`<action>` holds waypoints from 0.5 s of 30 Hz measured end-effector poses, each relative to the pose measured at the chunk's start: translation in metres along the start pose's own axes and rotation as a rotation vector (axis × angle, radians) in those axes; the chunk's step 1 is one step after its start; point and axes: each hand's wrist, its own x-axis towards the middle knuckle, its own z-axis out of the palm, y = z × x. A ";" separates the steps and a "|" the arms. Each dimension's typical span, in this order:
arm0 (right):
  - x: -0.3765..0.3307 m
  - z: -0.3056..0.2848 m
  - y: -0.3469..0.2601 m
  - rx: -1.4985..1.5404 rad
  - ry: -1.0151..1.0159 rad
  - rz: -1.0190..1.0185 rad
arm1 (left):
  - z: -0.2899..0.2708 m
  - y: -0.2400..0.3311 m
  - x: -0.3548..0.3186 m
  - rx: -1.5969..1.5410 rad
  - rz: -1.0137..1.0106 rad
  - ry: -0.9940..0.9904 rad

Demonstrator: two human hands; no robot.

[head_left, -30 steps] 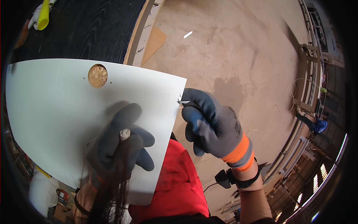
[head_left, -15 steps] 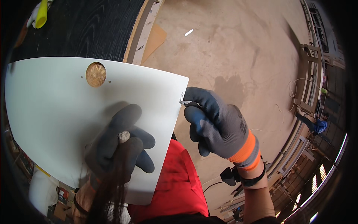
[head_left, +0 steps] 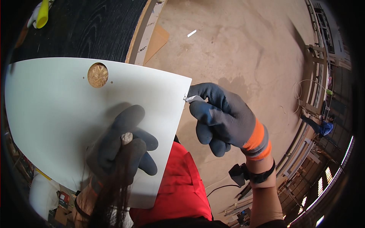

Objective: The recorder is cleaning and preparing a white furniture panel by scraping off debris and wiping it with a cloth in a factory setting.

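A white panel (head_left: 57, 110) with a round hole showing chipboard inside spreads across the left and middle. My left hand (head_left: 121, 148), in a dark grey-blue glove, rests over it with some fingers spread. Between its fingers a small pale stub (head_left: 126, 138) with a rough end is held; the rest of it is hidden by the fingers and hanging dark hair. At the panel's right edge, my gloved right hand (head_left: 224, 117) pinches a thin, crumpled silvery strip (head_left: 193, 98) between thumb and forefinger. One end of the strip touches the panel's edge.
Beyond the panel lies a dark wood-grain board (head_left: 83, 30), with a yellow-handled thing (head_left: 42, 17) on it. A brown sheet piece (head_left: 156, 42) leans beside it. A white scrap (head_left: 192, 33) lies on the concrete floor. Far right, a person in blue (head_left: 325, 127) is near racks.
My right hand has turned and shifted slightly right and up, with more of the silvery strip showing. The left hand and the panel have hardly moved.
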 end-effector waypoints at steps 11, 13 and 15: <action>-0.003 0.014 -0.002 0.165 0.013 0.058 | 0.004 -0.007 0.000 0.038 0.080 0.005; -0.006 0.014 -0.002 0.142 0.034 0.100 | 0.007 -0.009 0.001 0.023 0.077 0.025; -0.008 0.019 0.003 0.170 0.036 0.115 | 0.005 -0.010 0.001 0.029 0.107 -0.001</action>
